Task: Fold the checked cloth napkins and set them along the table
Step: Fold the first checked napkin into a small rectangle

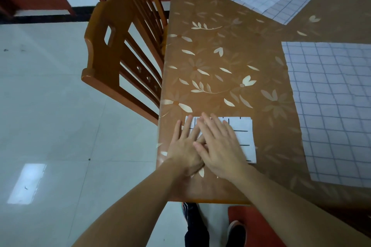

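Pressing my left hand (183, 146) and right hand (218, 146), both spread flat and overlapping, on the folded napkin (244, 136) at the desk's (220, 62) near-left corner; unfolded napkins (333, 110) lie rightward, nearer my right hand.

Wooden chair (120, 50) is sitting at the table's left edge, slatted back toward the camera, pushed right up against the side. Table cover (216, 62) is showing brown with a pale flower and leaf print, glossy. Floor (50, 116) is reflecting a bright light patch at lower left, pale tiles with thin joints. Dark baseboard strip (50, 17) is running along the wall at top left. Red stool (259, 224) is poking out below the table's near edge.
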